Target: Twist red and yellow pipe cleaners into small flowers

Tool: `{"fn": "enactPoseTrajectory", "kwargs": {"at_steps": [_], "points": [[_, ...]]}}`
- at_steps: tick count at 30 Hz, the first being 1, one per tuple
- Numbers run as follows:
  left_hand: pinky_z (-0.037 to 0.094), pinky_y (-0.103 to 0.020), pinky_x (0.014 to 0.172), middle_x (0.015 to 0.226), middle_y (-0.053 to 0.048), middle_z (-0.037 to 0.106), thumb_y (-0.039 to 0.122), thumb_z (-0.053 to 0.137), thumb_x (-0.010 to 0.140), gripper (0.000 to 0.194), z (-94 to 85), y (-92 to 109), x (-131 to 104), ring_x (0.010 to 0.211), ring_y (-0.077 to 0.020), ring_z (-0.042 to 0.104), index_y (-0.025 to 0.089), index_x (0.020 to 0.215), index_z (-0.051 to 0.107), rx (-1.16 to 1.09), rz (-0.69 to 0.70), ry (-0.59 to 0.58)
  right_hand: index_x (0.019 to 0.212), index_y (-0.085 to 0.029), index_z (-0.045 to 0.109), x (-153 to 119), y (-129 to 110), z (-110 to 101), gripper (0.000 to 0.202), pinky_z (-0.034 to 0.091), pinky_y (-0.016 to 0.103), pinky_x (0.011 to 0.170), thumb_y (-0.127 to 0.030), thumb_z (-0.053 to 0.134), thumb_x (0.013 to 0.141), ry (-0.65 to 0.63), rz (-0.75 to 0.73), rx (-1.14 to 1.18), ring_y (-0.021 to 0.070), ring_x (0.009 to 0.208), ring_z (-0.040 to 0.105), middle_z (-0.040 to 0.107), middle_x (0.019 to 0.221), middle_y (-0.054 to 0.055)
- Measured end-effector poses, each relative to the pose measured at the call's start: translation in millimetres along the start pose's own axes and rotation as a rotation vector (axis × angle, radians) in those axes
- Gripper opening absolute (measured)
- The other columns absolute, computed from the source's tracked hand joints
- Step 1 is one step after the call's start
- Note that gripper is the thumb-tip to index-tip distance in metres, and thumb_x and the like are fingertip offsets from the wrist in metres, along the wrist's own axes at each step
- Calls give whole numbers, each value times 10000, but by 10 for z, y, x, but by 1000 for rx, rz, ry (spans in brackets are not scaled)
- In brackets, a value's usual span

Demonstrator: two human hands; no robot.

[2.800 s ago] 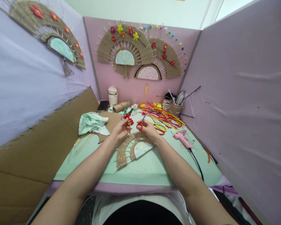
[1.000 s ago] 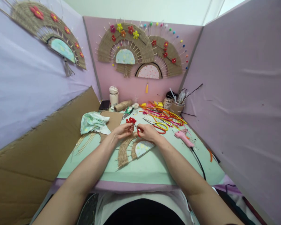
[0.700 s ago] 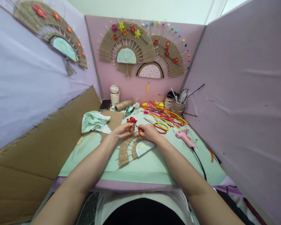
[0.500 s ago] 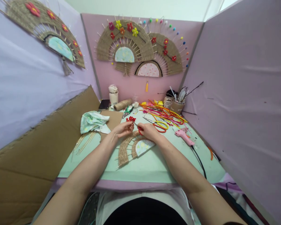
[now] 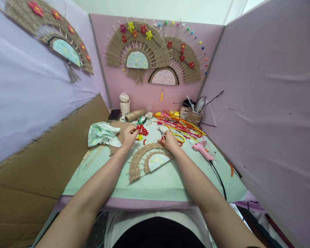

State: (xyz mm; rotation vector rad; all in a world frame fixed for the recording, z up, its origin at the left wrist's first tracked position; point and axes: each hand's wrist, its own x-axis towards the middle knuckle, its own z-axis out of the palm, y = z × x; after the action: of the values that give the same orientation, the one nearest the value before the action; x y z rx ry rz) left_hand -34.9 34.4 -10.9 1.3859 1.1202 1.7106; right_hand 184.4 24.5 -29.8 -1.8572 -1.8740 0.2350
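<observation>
My left hand pinches a small red flower at the left edge of a cluster of red flowers on the table. A yellow flower and a short red piece lie just below them. My right hand is closed around small red-handled scissors, beside larger scissors with yellow and red handles. Between my forearms lies a woven twine fan with a pale patterned half-round centre.
Pipe cleaners spread at the back right, near a pink glue gun with a black cord. Patterned cloth, thin sticks and cardboard lie left. A bottle and twine roll stand and lie behind.
My left hand has moved left and up, away from the scissors. My right hand has moved right with them. The fan's top and the flowers on the table now show.
</observation>
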Motion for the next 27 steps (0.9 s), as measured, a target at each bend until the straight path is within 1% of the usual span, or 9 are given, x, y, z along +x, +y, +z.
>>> {"fn": "enactPoseTrajectory", "kwargs": {"at_steps": [5,7,9,11,13,17,22,24,27], "points": [[395,-171,690,798,-15,629,36,673,613,135,129,129,-149,812,-116,542,170,607,666,-134,-83,-81,955,-196,522,7,-83,-35,421,312,255,571,-481,674,686,99,-45,126,203,702,576,623,713,34],[404,-190,655,798,-19,642,74,692,614,100,200,160,-237,739,-116,545,161,663,687,-149,-173,-187,913,-199,540,0,-137,-21,369,308,246,549,-467,663,691,136,-69,212,180,631,559,601,635,4],[421,-214,649,790,-20,654,97,686,625,116,269,173,-330,701,-122,551,159,722,701,-148,-241,-359,870,-191,552,-15,-186,13,293,316,241,529,-421,639,710,154,-73,312,160,567,539,583,576,-11],[434,-222,698,774,-22,660,73,678,613,123,324,176,-410,733,-132,566,154,702,702,-122,-234,-484,831,-184,556,-32,-223,56,247,330,236,503,-394,617,717,136,-52,431,148,522,527,579,547,-13],[446,-239,746,836,-39,669,71,669,617,129,357,179,-464,806,-153,582,159,703,707,-131,-208,-555,800,-181,554,-47,-243,94,254,346,230,472,-409,611,704,85,-11,561,142,489,524,585,542,-9],[458,-264,798,909,-67,658,78,682,613,105,368,182,-497,889,-173,588,170,662,695,-149,-135,-555,758,-173,560,-54,-243,138,262,378,226,449,-418,610,681,18,61,713,139,479,538,602,554,2],[472,-304,825,984,-93,628,117,684,643,76,378,141,-507,896,-174,594,177,688,695,-107,-19,-540,782,-158,587,-48,-222,146,176,398,228,480,-293,588,669,-20,64,702,139,513,545,613,576,11],[479,-316,824,1007,-104,619,166,687,659,42,388,119,-515,932,-186,588,175,698,698,-101,-27,-533,790,-159,583,-50,-221,145,171,400,231,494,-279,582,668,2,51,667,143,528,548,613,587,11],[473,-356,860,1021,-108,624,232,706,648,85,392,95,-517,1026,-221,557,168,702,697,-128,-38,-529,804,-168,561,-52,-230,153,178,404,238,521,-305,575,692,78,31,625,151,567,558,620,626,16]]}}
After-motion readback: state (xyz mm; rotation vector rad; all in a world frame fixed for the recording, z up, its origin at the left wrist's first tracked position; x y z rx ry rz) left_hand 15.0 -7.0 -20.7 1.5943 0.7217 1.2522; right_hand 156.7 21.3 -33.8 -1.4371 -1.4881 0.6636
